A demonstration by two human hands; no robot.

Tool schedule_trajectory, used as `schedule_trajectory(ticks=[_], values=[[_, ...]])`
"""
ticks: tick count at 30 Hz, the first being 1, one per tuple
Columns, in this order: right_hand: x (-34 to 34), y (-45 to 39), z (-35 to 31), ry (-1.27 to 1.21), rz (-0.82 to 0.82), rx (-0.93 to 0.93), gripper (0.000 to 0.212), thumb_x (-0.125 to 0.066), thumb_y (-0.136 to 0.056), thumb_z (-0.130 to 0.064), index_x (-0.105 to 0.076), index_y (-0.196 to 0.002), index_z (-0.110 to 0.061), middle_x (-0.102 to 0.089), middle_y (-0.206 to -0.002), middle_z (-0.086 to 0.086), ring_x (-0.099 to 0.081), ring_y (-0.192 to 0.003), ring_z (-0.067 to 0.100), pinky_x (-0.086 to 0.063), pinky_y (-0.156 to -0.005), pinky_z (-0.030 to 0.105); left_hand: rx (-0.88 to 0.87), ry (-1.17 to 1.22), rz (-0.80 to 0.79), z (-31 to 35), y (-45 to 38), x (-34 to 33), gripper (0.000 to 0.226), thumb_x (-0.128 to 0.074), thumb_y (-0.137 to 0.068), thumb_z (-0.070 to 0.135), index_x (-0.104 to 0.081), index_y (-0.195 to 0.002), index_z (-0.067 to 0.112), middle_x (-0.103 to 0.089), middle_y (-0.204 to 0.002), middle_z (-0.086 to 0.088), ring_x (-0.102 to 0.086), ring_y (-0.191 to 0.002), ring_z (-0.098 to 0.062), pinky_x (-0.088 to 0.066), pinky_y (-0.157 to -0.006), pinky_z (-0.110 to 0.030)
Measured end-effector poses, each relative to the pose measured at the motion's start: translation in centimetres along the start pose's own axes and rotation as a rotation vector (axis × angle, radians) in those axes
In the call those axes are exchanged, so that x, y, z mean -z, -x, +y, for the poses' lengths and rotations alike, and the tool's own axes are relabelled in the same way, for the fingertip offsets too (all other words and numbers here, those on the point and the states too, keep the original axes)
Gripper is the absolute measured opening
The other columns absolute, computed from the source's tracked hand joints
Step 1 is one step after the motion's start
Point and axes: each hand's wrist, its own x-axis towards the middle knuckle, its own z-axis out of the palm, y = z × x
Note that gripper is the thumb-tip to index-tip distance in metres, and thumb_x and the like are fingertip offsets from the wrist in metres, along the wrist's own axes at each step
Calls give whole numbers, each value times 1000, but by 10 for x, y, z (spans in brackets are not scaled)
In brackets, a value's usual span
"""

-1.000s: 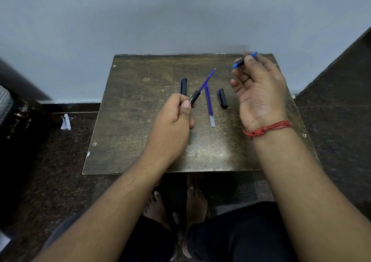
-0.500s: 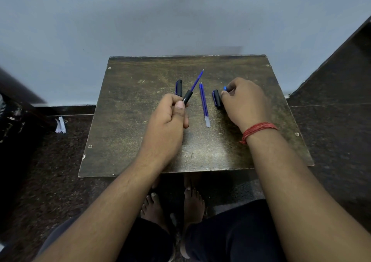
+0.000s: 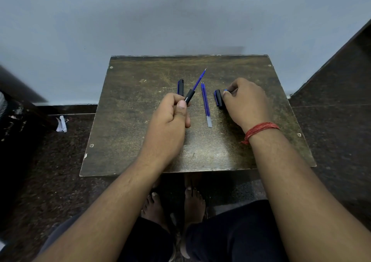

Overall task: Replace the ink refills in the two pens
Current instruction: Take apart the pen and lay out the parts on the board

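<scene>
My left hand [image 3: 170,119] is closed around a black pen barrel [image 3: 189,96] with a blue refill [image 3: 199,79] sticking out of its far end, tip pointing away and to the right. Two blue refills [image 3: 206,103] lie side by side on the table. A black pen cap [image 3: 180,86] lies left of the barrel. Another black cap [image 3: 218,98] lies right of the refills. My right hand [image 3: 248,102] rests on the table beside that cap, its fingertips pinching a small blue pen piece [image 3: 225,90], mostly hidden.
The small dark wooden table [image 3: 140,141] stands against a pale wall. The floor around it is dark stone. A crumpled bit of white paper [image 3: 61,124] lies on the floor at the left. My bare feet [image 3: 174,201] show under the table's near edge.
My right hand, raised over the far right of the table with the blue piece a second ago, has come down next to the right cap. My left hand stayed nearly still.
</scene>
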Motion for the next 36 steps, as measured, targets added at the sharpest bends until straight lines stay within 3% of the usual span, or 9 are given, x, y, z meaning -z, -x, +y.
schedule_trajectory(ticks=[4, 7, 10, 14, 21, 28, 32, 36], values=[[8, 2, -4, -105, 110, 27, 15, -53, -98, -31, -64, -98, -20, -60, -92, -6, -59, -96, 21, -45, -76, 31, -4, 2, 4, -1, 0, 1, 22, -38, -110, 27, -55, -97, 22, -58, -70, 7, -47, -59, -12, -42, -61, -39], [14, 6, -16, -394, 144, 37, 18, -52, -99, -33, -65, -93, -21, -63, -84, -9, -59, -80, 9, -44, -69, 26, -9, 9, 7, -1, -1, 0, 22, -38, -110, 27, -54, -96, 24, -57, -68, 8, -46, -58, -13, -43, -61, -40], [11, 16, -31, -743, -36, 20, 27, -54, -99, -38, -69, -93, -16, -63, -73, -8, -54, -65, 4, -44, -64, 24, -10, 12, 12, -2, -3, 0, 22, -39, -110, 27, -54, -95, 25, -56, -66, 10, -45, -56, -12, -42, -60, -40], [5, 23, -42, -1051, -244, -32, 27, -63, -95, -41, -68, -82, -18, -62, -72, -1, -48, -59, 6, -37, -51, 17, -18, 8, 20, -4, -4, -1, 21, -39, -110, 26, -53, -95, 26, -56, -63, 10, -45, -54, -11, -42, -60, -39], [6, 27, -44, -1083, -313, -22, 11, -73, -89, -17, -68, -80, -15, -61, -67, 0, -41, -49, 4, -32, -44, 17, -34, 13, 12, -8, -6, -2, 20, -40, -109, 27, -54, -96, 22, -56, -63, 10, -44, -53, -7, -40, -60, -37], [5, 26, -44, -1103, -326, -27, 14, -71, -90, -14, -67, -76, -15, -61, -65, 1, -40, -51, 9, -32, -42, 18, -34, -4, 13, -8, -5, -3, 20, -40, -106, 33, -53, -92, 29, -57, -63, 12, -46, -55, -8, -42, -61, -39], [8, 16, -37, -1202, -226, -95, 13, -72, -89, -16, -66, -77, -19, -62, -65, -2, -45, -51, 8, -32, -43, 20, -9, -13, -2, -8, -5, -2, 21, -40, -110, 27, -56, -100, 19, -56, -63, 10, -45, -52, -7, -41, -57, -35], [15, 7, -25, -1389, -20, -231, 16, -69, -92, -16, -60, -79, -18, -61, -66, -1, -50, -50, 9, -32, -42, 21, -25, -50, -15, -6, -3, -1, 20, -40, -110, 27, -56, -100, 20, -57, -65, 10, -46, -54, -5, -42, -59, -36]])
